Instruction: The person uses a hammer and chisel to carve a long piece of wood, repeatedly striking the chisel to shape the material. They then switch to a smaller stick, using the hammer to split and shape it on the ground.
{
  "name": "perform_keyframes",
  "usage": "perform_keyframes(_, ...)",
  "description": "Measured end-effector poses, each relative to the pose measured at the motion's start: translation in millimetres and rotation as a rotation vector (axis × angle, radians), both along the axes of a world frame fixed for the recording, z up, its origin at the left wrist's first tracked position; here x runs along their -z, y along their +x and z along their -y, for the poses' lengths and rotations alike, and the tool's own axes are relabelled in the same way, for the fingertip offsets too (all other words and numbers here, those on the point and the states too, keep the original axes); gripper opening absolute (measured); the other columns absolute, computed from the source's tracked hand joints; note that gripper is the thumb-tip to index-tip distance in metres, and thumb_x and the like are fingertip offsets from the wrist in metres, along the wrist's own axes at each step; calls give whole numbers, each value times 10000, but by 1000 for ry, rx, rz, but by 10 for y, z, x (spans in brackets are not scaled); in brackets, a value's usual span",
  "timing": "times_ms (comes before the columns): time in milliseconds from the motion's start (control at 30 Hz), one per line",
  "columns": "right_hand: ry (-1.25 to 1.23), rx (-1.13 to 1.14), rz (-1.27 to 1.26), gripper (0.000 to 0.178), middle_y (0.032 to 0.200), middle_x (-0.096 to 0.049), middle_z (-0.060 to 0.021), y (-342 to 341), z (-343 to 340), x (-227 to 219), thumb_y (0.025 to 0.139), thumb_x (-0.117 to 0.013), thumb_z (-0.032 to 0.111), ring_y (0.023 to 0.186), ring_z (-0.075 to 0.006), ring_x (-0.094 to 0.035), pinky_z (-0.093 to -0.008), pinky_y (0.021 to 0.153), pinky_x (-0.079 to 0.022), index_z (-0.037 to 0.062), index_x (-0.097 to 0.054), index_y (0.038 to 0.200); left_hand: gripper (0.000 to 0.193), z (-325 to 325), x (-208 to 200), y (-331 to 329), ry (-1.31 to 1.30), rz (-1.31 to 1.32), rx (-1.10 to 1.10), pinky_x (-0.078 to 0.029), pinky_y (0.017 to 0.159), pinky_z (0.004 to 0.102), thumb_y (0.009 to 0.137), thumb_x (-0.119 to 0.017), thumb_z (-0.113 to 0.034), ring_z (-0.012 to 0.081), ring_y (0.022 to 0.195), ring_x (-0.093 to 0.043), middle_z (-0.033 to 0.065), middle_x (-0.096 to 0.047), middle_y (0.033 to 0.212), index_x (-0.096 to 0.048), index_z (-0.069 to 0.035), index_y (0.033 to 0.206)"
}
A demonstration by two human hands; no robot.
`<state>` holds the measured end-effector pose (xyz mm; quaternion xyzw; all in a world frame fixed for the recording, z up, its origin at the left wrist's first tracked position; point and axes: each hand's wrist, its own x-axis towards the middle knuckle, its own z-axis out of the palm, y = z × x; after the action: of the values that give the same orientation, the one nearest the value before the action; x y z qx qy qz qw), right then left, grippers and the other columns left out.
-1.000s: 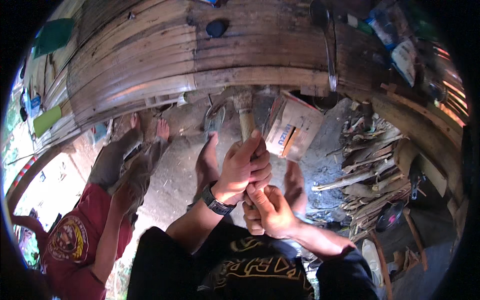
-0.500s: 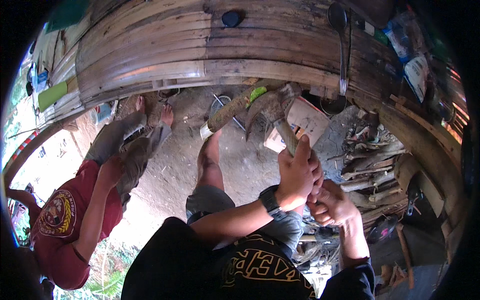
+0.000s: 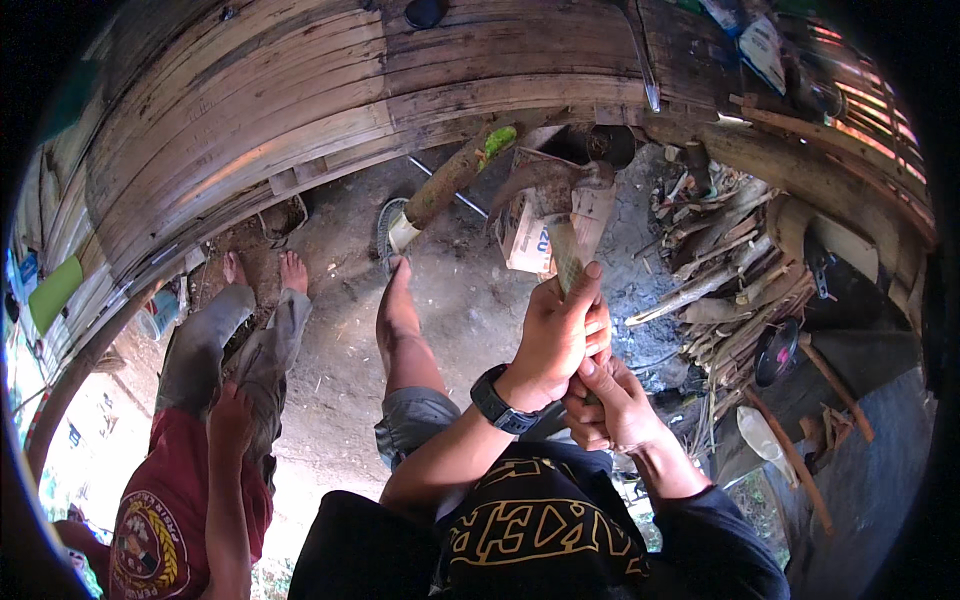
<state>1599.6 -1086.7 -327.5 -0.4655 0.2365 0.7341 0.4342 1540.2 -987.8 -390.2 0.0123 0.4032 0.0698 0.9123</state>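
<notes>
Wooden handle (image 3: 566, 255): our left hand (image 3: 555, 335) and right hand (image 3: 614, 402) curl closed around it. Beyond fingers (image 3: 597, 322), blade (image 3: 522, 188) has turned broadside, apparently toward log (image 3: 445, 185).

Lower-left glare, black curved corners

A desk (image 3: 270, 80) of bamboo slats spans the top, carrying a small dark round object (image 3: 425, 12) and a long metal utensil (image 3: 641, 52) whose end reaches the front edge. A lime-green object (image 3: 55, 295) sits at far left. Below it, a co-worker in a maroon shirt (image 3: 190, 490) has bare feet (image 3: 293, 270) on the dirt floor (image 3: 330, 340). A partly hidden cardboard box (image 3: 522, 240) is near the desk's edge. Firewood (image 3: 740, 310) lies heaped at right, beside a black round thing (image 3: 777, 352) with a pink spot.
</notes>
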Motion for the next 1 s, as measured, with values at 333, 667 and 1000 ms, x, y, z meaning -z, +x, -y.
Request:
perform_keyframes(333, 133, -168, -37, 368, 526, -303, 22, 487, -54, 151, 963, -486, 386, 367, -42, -220, -221, 308, -154, 73, -406, 788, 113, 1, 13, -313, 673, -81, 0, -459, 609, 234, 914, -571, -110, 87, 718, -574, 29, -555, 768, -533, -5, 898)
perform_keyframes(667, 65, -193, -36, 419, 478, -272, 19, 571, -119, 191, 896, -598, 336, 342, -43, -186, -236, 295, -141, 43, -370, 702, 268, -1203, 401, -779, 2099, -845, 740, -487, 739, 367, 758, -686, -114, 307, 749, -597, 162, -601, 839, -602, -4, 987)
perform_keyframes(1000, 93, -26, -55, 368, 504, -257, 40, 473, 110, 208, 935, -546, 316, 336, -8, -158, -202, 266, -126, 49, -368, 754, 258, -1085, 626, -501, 1965, -954, 615, -529, 619, 462, 736, -676, -210, 431, 691, -624, 248, -606, 719, -592, 29, 790)
